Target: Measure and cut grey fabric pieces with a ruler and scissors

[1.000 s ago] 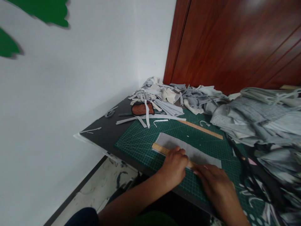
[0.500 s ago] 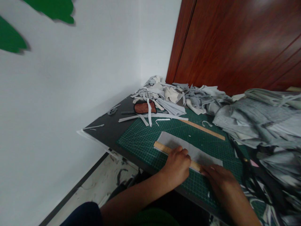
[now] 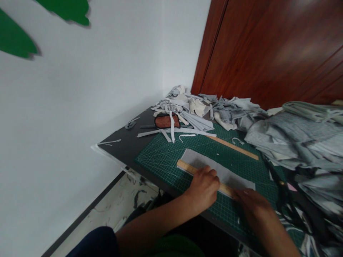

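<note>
A strip of grey cloth (image 3: 214,167) lies on the green cutting mat (image 3: 158,157). Along its near edge rests a wooden ruler (image 3: 184,166). My left hand (image 3: 205,185) is closed over the middle of this ruler, its fingers curled and pressing down; their tips are hidden. Farther right, my right hand (image 3: 254,205) grips the ruler's right end near the cloth's corner, fingers together and partly in shadow. Behind the cloth, a second wooden ruler (image 3: 235,147) lies flat on the mat.
Black-handled scissors (image 3: 286,200) lie to the right of my right hand. Large folded grey fabric (image 3: 294,132) is heaped at the right. Cloth scraps (image 3: 184,105) pile up by the wall, near a brown black-edged pad (image 3: 163,121). The table edge (image 3: 160,182) runs along the near side.
The camera view has shifted slightly, so the scene sits a little farther right. Both hands stay on the ruler, with no clear movement against the cloth.
</note>
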A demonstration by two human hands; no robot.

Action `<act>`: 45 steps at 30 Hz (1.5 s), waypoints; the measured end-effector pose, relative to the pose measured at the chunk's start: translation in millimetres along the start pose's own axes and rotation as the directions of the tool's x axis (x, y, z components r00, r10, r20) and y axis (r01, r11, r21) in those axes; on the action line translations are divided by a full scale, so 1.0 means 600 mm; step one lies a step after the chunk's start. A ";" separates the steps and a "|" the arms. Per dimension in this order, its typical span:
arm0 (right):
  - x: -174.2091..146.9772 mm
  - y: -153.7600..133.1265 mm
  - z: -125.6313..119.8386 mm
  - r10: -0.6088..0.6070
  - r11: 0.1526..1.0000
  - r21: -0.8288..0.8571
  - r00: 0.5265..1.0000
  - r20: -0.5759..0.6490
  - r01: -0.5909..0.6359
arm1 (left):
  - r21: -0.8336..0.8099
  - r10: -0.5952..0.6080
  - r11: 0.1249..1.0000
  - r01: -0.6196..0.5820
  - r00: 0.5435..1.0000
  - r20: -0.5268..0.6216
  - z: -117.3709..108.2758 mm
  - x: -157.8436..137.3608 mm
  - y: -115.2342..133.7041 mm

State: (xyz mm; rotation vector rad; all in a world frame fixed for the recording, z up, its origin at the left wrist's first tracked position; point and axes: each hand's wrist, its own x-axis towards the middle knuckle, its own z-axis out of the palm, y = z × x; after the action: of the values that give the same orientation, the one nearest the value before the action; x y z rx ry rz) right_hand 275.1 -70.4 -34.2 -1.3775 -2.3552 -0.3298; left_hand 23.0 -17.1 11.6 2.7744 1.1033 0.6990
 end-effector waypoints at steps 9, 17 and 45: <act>-0.006 -0.006 0.006 0.048 0.998 -0.048 0.998 -0.046 -0.051 | 0.004 0.007 1.000 -0.007 1.000 0.018 -0.007 0.001 0.001; -0.016 -0.003 -0.004 0.082 0.995 -0.068 0.996 0.040 -0.079 | -0.006 -0.035 0.999 0.035 0.999 -0.005 -0.014 0.000 0.009; -0.002 -0.009 -0.056 0.122 0.989 0.062 0.972 0.203 -0.138 | -0.002 0.007 1.000 -0.007 0.999 0.050 -0.005 0.003 -0.009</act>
State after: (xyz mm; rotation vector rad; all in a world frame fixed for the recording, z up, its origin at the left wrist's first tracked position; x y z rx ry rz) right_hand 278.0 -87.5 -4.7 -1.5837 -2.3901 -0.0665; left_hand 19.4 -12.0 13.9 2.7795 1.0836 0.6272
